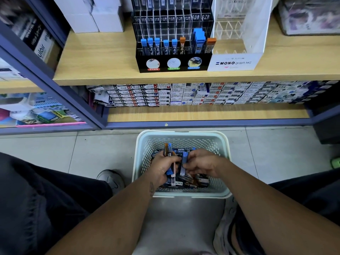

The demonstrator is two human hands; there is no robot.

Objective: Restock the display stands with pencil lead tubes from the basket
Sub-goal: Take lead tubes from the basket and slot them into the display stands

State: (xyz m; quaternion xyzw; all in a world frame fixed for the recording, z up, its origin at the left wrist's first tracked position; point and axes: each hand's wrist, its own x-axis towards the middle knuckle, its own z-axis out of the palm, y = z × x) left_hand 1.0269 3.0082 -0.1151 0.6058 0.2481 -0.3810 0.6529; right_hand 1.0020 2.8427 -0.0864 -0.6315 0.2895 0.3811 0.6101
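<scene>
A pale perforated basket point(141, 144) stands on the floor below the shelves, filled with pencil lead tubes point(200, 181). Both hands are inside it. My left hand point(161, 168) grips a bundle of several tubes, blue, orange and pink ones sticking out above and below the fist. My right hand point(202, 163) pinches a single blue-capped tube point(184, 162) upright, close beside the left hand's bundle. On the upper wooden shelf stands the black display stand point(173, 61) with clear slots, its front row holding several blue and orange capped tubes.
A clear Mono graph stand point(237, 61) sits right of the black stand; white boxes point(95, 15) are at its left. The lower shelf carries stacked refill boxes point(184, 94). My knees flank the basket, with a shoe point(112, 179) on the tiled floor.
</scene>
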